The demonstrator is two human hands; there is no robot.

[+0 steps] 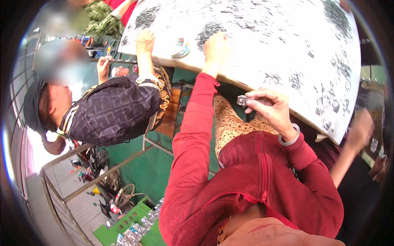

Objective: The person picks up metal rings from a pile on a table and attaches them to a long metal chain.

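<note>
My left hand (216,49) reaches onto the white table at the edge of a pile of small black strips (210,32). Its fingers are curled together, and whatever they hold, if anything, is hidden. Just off the table's near edge, my right hand (274,107) pinches a small grey metal part (242,101) between thumb and fingers. A pale bangle circles that wrist. The part looks blocky; its details are too small to make out.
More black pieces lie scattered over the white tabletop (254,61). A round tape roll (181,48) sits near its edge. At my left a person in a dark patterned top (115,106) works at the table; another person's hand (361,129) is at my right. A green bench (123,225) bears shiny parts.
</note>
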